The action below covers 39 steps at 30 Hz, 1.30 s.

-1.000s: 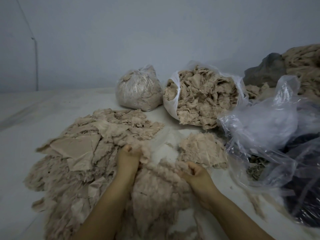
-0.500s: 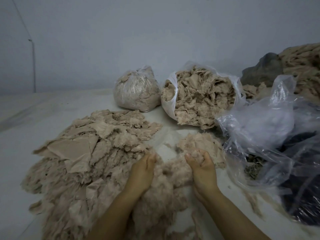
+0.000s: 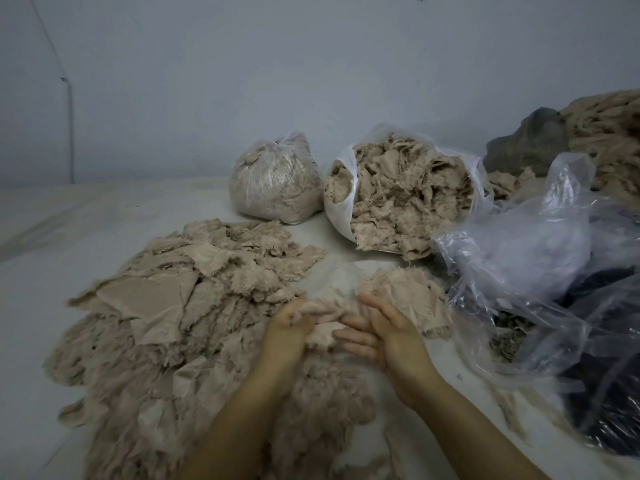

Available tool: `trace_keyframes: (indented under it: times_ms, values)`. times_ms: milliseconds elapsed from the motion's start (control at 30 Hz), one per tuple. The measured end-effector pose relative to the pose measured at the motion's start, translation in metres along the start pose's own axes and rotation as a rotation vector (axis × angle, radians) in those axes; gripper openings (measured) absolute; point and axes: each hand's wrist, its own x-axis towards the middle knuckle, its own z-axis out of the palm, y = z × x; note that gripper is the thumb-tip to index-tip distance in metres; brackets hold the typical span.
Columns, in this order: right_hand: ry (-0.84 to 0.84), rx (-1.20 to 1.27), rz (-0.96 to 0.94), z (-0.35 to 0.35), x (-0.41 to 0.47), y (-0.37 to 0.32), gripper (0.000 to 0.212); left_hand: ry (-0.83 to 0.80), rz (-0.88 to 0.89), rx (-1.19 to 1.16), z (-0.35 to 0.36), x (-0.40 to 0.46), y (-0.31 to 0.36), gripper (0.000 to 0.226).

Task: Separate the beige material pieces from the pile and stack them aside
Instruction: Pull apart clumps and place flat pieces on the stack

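— Pale surface (image 3: 86, 216): holdings?
— Beige pile (image 3: 166, 323), left of left hand (image 3: 289, 327), which grips a tuft (image 3: 325, 315); right hand (image 3: 388, 336) spread flat, touching it.
— Risk?
— Fibres cling; tuft may drag neighbours.

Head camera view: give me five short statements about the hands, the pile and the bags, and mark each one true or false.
1. The left hand grips a beige piece above the big pile. True.
2. The right hand is clenched into a fist. False: its fingers are straight and spread beside the piece.
3. The tied bag stands left of the open bag. True.
4. The open bag holds dark cloth. False: it is full of beige scraps.
5. A small heap lies just beyond the right hand. True.
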Motion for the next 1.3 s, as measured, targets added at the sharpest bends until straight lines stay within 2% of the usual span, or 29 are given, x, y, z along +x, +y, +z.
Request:
trace_keyframes:
  times_ms: [100,167,200,300,367,467,533,633,700,800,900,967,1033,1067,1133,1200,1300]
  values:
    - [0.134,-0.214,-0.033,-0.010,0.002,0.006,0.030,-0.022,-0.215,-0.358,-0.006,0.002,0.009,0.016]
    - [0.071,-0.209,0.060,-0.010,0.001,0.011,0.043,-0.086,-0.300,-0.443,-0.003,-0.002,0.011,0.018]
    - [0.029,-0.163,0.110,-0.008,0.000,0.014,0.041,-0.114,-0.319,-0.432,0.000,-0.004,0.010,0.021]
    - [0.104,-0.047,0.066,-0.004,0.000,0.014,0.014,-0.072,-0.298,-0.322,0.007,-0.006,0.004,0.027]
    - [0.190,-0.034,0.013,-0.006,0.002,0.014,0.008,0.024,-0.269,-0.258,0.004,-0.002,0.003,0.033]
    - [0.186,-0.088,-0.040,-0.004,0.001,0.015,0.011,-0.049,-0.282,-0.161,0.005,-0.005,0.004,0.047]
    - [0.163,-0.115,-0.054,-0.001,0.001,0.016,0.017,-0.097,-0.208,-0.019,0.013,-0.009,0.001,0.042]
    - [0.189,-0.143,-0.083,0.003,0.001,0.017,0.029,0.136,-0.030,0.060,0.021,-0.004,-0.003,0.021]
    - [0.225,-0.198,-0.136,0.002,0.003,0.018,0.037,0.215,0.055,0.092,0.020,0.002,-0.004,0.026]
    - [0.268,-0.316,-0.219,-0.001,0.012,0.008,0.043,0.192,0.172,0.229,0.017,0.011,-0.001,0.027]
    - [0.413,-0.325,-0.276,-0.005,0.038,-0.019,0.039,0.148,0.204,0.203,0.013,0.024,0.012,0.031]
    - [0.482,-0.474,-0.298,-0.017,0.054,-0.034,0.037,0.092,0.199,0.205,0.003,0.029,0.018,0.028]
    - [0.513,-0.771,-0.245,-0.033,0.058,-0.032,0.023,0.028,0.222,0.404,-0.011,0.026,0.013,0.024]
    - [0.537,-0.924,-0.223,-0.038,0.053,-0.024,0.025,0.001,0.224,0.561,-0.018,0.024,0.008,0.023]
    - [0.485,-1.071,-0.322,-0.038,0.038,0.003,0.026,-0.033,0.186,0.867,-0.030,0.019,-0.002,0.015]
    - [0.261,-1.027,-0.378,-0.022,0.020,0.028,0.012,-0.019,0.103,1.076,-0.035,0.013,-0.009,0.014]
    - [-0.101,-1.081,-0.215,0.008,0.001,0.055,0.029,0.004,0.052,1.155,-0.033,0.003,-0.015,0.016]
